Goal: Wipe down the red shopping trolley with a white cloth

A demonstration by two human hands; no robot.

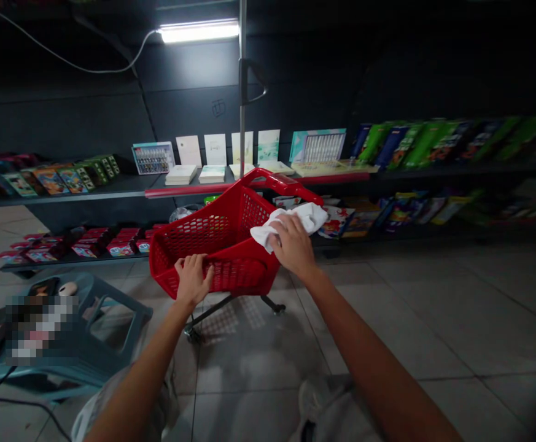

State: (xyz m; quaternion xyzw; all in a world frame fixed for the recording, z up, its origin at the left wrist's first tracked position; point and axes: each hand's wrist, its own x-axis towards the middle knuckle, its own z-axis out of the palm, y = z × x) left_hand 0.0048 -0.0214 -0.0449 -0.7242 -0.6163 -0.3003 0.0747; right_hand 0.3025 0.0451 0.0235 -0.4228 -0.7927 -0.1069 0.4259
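Note:
A red plastic shopping cart with perforated sides stands on the floor in front of me. My left hand has its fingers hooked over the near rim of the basket. In my right hand is a white cloth, bunched under the fingers close to the cart's handle end. The red handle rises just behind the cloth, and part of it is covered. The inside of the basket shows through at the left, with no item visible in it.
A blue-grey plastic stool with small items on it stands at my left, cables beside it. Behind the cart runs a dark shelf with notebooks, boxes and bagged goods. A metal pole stands behind the handle. Tiled floor spreads rightward.

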